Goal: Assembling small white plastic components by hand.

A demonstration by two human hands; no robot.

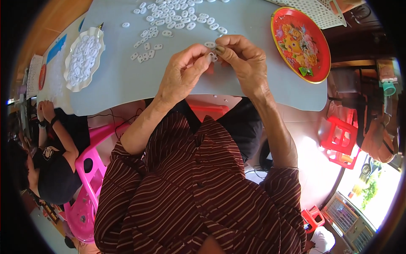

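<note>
Above the near edge of the grey table, my left hand (184, 72) and my right hand (247, 63) meet with their fingers pinched together. Between the fingertips is a small white plastic piece with holes (214, 57), partly hidden by the thumbs. Just beyond it shows a white oval two-hole piece (209, 44); whether it lies on the table or is held I cannot tell. Many more loose oval two-hole pieces (169, 17) are spread over the far part of the table. A smaller cluster of them (146, 55) lies to the left of my hands.
A scalloped white dish (102, 46) heaped with similar white pieces stands at the left. To the right is a round red floral tray (325, 55) with a green wrapped item (305, 71). Another person (59, 156) sits at the left by a pink chair (86, 211). Red stools (340, 135) stand at the right.
</note>
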